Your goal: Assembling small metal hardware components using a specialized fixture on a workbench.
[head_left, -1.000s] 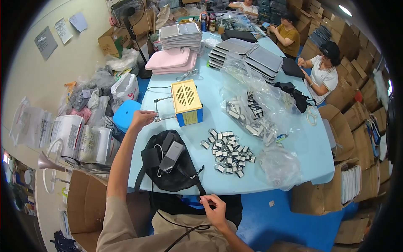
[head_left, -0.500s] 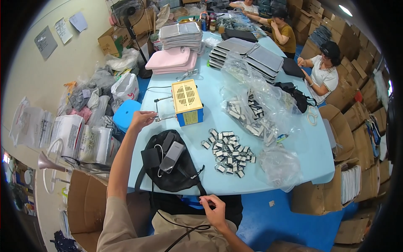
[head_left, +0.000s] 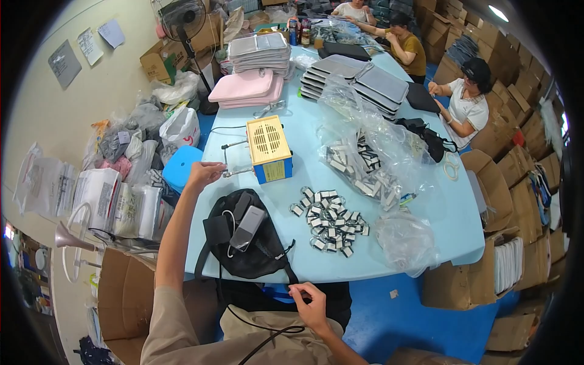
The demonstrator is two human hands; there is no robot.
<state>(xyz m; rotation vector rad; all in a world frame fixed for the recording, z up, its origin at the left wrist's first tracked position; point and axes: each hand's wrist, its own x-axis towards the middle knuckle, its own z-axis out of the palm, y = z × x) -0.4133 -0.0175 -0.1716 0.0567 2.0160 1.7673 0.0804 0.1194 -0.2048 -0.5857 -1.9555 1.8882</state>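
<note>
My left hand (head_left: 207, 175) is closed in a pinch at the outer end of a thin metal frame (head_left: 236, 145). That frame sticks out from the left side of a box device (head_left: 269, 149) with a yellow vented top and blue sides. Whatever lies between those fingertips is too small to make out. Low by the table's front edge, my right hand (head_left: 311, 309) is also closed, thumb against fingers, beside the strap of a black mesh drawstring bag (head_left: 258, 249); its contents are unclear. On the bag rest a grey power bank (head_left: 249, 229) and a white cable.
Right of the bag lies a pile of small white-and-black tags with loops (head_left: 334, 222). Behind it, a clear plastic bag (head_left: 365, 164) holds more. Pink sleeves (head_left: 243, 88) and grey sleeves (head_left: 380, 88) are stacked farther back. Co-workers (head_left: 468, 103) sit along the right side. Cardboard boxes (head_left: 459, 280) flank the table.
The whole view has shifted very slightly. Both hands keep their closed poses, the left at the metal frame and the right at the table's front edge.
</note>
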